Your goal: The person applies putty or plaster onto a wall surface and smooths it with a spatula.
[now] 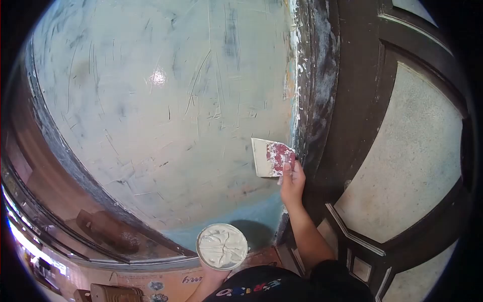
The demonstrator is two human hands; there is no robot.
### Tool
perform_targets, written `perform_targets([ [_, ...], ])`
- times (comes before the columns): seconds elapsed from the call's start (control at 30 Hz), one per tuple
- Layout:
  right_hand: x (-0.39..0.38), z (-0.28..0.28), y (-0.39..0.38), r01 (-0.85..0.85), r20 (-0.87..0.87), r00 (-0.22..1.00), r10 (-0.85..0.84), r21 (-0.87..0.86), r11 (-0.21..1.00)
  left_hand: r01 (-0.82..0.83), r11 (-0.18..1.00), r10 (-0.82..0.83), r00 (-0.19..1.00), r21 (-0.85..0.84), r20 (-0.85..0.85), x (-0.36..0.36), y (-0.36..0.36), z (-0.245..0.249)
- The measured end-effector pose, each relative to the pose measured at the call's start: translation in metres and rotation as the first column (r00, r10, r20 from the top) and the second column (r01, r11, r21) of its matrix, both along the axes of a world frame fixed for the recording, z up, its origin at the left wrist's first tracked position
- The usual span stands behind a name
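Observation:
My right hand [293,183] grips a wide putty knife [273,158] by its red, putty-smeared part, with the thumb on the near face. A pale layer of putty covers the blade's left side. The blade is at the wall [151,126], near its right edge; whether it touches cannot be told. Low in the view, my left hand [215,273] holds a round tub of putty [222,246] from beneath, mostly hidden by it. Cream putty with ridged marks fills the tub. Above a blue strip [251,216], the wall carries a pale, streaked coat.
A dark, paint-spattered door frame [314,75] borders the wall on the right, beside a brown panelled door [402,166]. Dark trim [80,161] edges the wall on the left. Brown furniture [115,293] and a printed orange surface [166,284] lie below.

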State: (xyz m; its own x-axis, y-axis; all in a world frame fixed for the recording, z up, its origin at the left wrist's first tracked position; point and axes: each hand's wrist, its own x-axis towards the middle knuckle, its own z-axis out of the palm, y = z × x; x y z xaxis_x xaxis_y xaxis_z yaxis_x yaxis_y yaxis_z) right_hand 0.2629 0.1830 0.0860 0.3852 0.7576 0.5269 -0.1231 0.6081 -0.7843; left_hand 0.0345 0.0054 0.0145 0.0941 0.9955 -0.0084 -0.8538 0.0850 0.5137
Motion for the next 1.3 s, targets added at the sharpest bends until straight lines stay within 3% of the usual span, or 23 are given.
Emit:
perform_targets([
  [0.03, -0.001, 0.001, 0.0, 0.003, -0.013, 1.0, -0.003, 0.004, 1.0, 0.037, 0.996, -0.022, 0.982, -0.077, 0.188, 0.002, 0.0, 0.006],
  [0.07, -0.001, 0.0, 0.001, 0.002, -0.013, 1.0, -0.002, 0.004, 1.0, 0.036, 0.996, -0.021, 0.982, -0.077, 0.188, 0.001, 0.001, 0.002],
  [0.1, -0.002, 0.0, 0.003, 0.009, -0.017, 1.0, -0.009, 0.01, 1.0, -0.054, 0.997, 0.048, 0.995, -0.062, -0.086, 0.001, 0.003, -0.002],
  [0.13, -0.002, -0.001, 0.004, 0.016, -0.02, 1.0, -0.016, 0.015, 1.0, -0.136, 0.99, 0.12, 0.928, -0.023, -0.352, 0.0, 0.004, -0.006],
  [0.27, -0.003, 0.006, -0.002, 0.016, -0.018, 1.0, -0.016, -0.008, 1.0, -0.169, 0.981, 0.15, 0.973, -0.098, -0.175, 0.002, 0.001, 0.0],
  [0.47, 0.003, 0.001, 0.003, 0.065, 0.052, 0.996, -0.066, 0.035, 0.997, -0.171, 0.98, 0.15, 0.97, -0.102, -0.19, 0.001, 0.003, -0.004],
  [0.53, 0.005, 0.008, -0.002, 0.021, 0.084, 0.996, -0.023, 0.029, 0.999, -0.189, 0.981, 0.195, 0.913, 0.053, -0.358, 0.0, 0.002, -0.009],
  [0.57, 0.007, 0.009, -0.005, 0.018, 0.085, 0.996, -0.02, 0.028, 0.999, -0.192, 0.98, 0.197, 0.913, 0.052, -0.358, -0.002, 0.004, -0.01],
  [0.6, 0.011, 0.012, -0.01, -0.072, 0.125, 0.99, 0.071, 0.008, 0.997, -0.111, 0.994, 0.108, 0.988, -0.017, -0.11, -0.004, 0.009, -0.005],
  [0.63, 0.012, 0.016, -0.015, -0.164, 0.164, 0.973, 0.165, -0.018, 0.986, -0.018, 0.998, 0.028, 0.988, -0.064, 0.15, -0.008, 0.011, -0.001],
  [0.67, 0.012, 0.021, -0.022, -0.178, 0.225, 0.957, 0.181, -0.034, 0.983, 0.05, 0.992, -0.018, 0.967, -0.117, 0.253, -0.017, 0.018, -0.007],
  [0.7, 0.012, 0.026, -0.026, -0.191, 0.227, 0.954, 0.195, -0.039, 0.981, 0.037, 0.992, -0.005, 0.967, -0.122, 0.256, -0.017, 0.018, 0.003],
  [0.77, 0.013, 0.031, -0.033, -0.169, 0.561, 0.817, 0.129, 0.02, 0.985, 0.106, 0.994, -0.11, 0.936, 0.029, 0.336, -0.015, 0.024, 0.039],
  [0.8, 0.008, 0.034, -0.037, -0.169, 0.586, 0.802, 0.115, 0.039, 0.985, 0.103, 0.992, -0.121, 0.937, 0.073, 0.326, -0.015, 0.029, 0.05],
  [1.0, -0.003, 0.033, -0.045, -0.193, 0.657, 0.742, 0.133, 0.02, 0.981, 0.058, 0.983, -0.113, 0.938, 0.174, 0.327, -0.017, 0.043, 0.075],
  [1.3, -0.005, 0.037, -0.051, -0.196, 0.684, 0.721, 0.11, 0.05, 0.979, 0.067, 0.969, -0.137, 0.946, 0.24, 0.292, -0.019, 0.045, 0.075],
])
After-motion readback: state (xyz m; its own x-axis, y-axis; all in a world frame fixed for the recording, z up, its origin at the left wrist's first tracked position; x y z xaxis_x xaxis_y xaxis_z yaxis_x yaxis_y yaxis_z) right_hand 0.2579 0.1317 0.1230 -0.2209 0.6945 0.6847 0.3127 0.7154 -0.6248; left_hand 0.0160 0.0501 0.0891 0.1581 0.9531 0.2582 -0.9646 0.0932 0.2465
